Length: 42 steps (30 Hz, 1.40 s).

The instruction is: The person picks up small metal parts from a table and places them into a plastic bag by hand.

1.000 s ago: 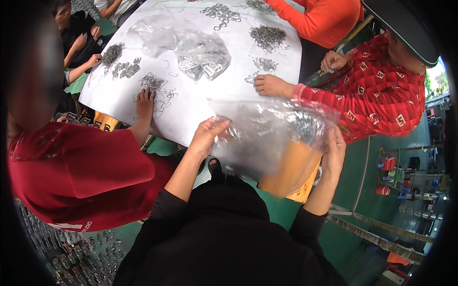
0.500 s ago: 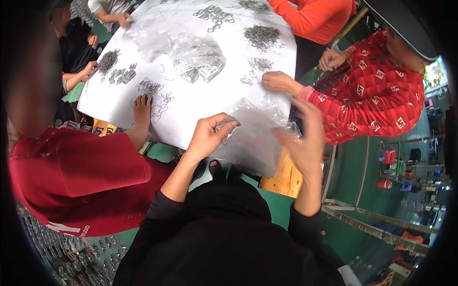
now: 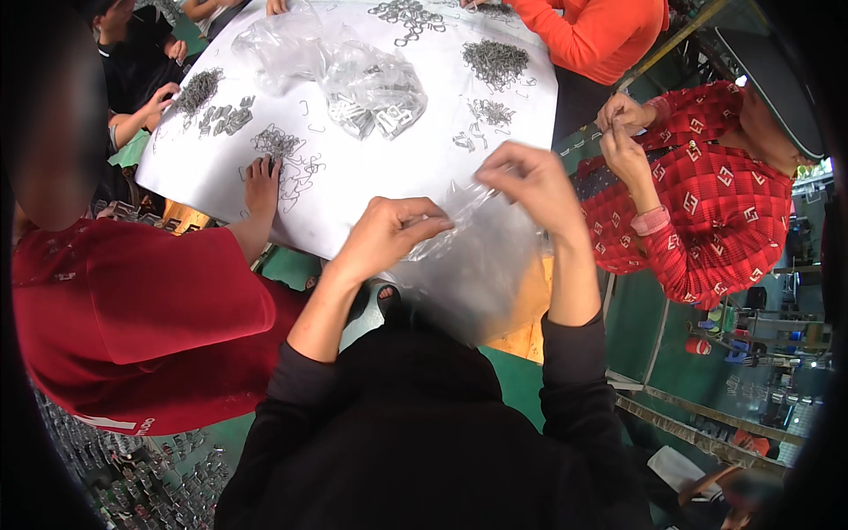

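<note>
A clear plastic bag (image 3: pixel 481 274) hangs between my hands at the near edge of the white-covered table (image 3: pixel 371 172). My left hand (image 3: pixel 389 234) pinches its upper left edge between thumb and fingers. At the upper right, my right hand (image 3: pixel 534 181) is closed on the bag's edge, slightly smeared by motion. The bag looks thin and creased, and I see nothing inside it. Beyond my hands lies another clear bag (image 3: pixel 375 84) holding pale metal buckle-like pieces.
Piles of small wire pieces (image 3: pixel 495 64) and metal rings (image 3: pixel 408 19) lie on the table. A person in a dark red shirt (image 3: pixel 168 300) sits at my left, one hand on wire hooks (image 3: pixel 296 172). At my right is a person in a patterned red top (image 3: pixel 707 194). A wooden surface (image 3: pixel 526 331) shows below.
My right hand has moved up and left and closed on the bag's edge, and the bag is lifted. The person at right has drawn a hand off the table, bringing both hands together.
</note>
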Motion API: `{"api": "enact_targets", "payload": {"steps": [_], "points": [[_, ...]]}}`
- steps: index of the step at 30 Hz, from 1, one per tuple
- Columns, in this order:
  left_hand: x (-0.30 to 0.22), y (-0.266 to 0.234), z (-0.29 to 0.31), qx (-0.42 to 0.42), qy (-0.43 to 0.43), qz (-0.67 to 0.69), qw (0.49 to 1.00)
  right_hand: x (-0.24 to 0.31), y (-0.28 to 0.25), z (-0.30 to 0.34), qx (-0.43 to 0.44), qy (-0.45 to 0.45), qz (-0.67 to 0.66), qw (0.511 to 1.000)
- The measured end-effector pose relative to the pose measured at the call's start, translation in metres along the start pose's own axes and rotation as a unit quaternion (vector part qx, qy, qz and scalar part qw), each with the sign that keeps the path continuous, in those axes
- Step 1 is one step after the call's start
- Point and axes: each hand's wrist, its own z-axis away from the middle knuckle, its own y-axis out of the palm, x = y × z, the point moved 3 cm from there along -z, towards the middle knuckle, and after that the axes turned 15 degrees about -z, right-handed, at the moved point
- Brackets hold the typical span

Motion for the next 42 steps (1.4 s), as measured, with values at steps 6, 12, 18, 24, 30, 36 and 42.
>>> {"api": "enact_targets", "payload": {"steps": [6, 12, 18, 24, 30, 36, 42], "points": [[0.033, -0.021, 0.015, 0.061, -0.067, -0.029, 0.995, 0.011, -0.065, 0.052, -0.134, 0.007, 0.042, 0.990], [0.058, -0.004, 0.023, 0.095, -0.119, 0.195, 0.969, 0.012, -0.077, 0.115, -0.206, -0.054, -0.068, 0.975], [0.057, -0.005, -0.007, 0.022, -0.091, 0.275, 0.957, -0.029, -0.058, 0.153, -0.133, 0.071, -0.135, 0.979], [0.032, 0.011, -0.040, 0.011, -0.101, 0.156, 0.982, -0.059, -0.037, 0.189, -0.141, 0.053, -0.226, 0.962], [-0.022, 0.034, -0.059, 0.029, 0.004, 0.078, 0.996, -0.091, -0.010, 0.230, -0.157, 0.101, -0.104, 0.977], [-0.093, 0.101, -0.064, 0.126, 0.104, 0.093, 0.982, -0.072, -0.015, 0.334, -0.441, 0.041, -0.199, 0.874], [-0.166, 0.173, -0.043, 0.107, 0.300, -0.026, 0.948, -0.097, -0.015, 0.427, -0.587, -0.221, -0.303, 0.718]]}}
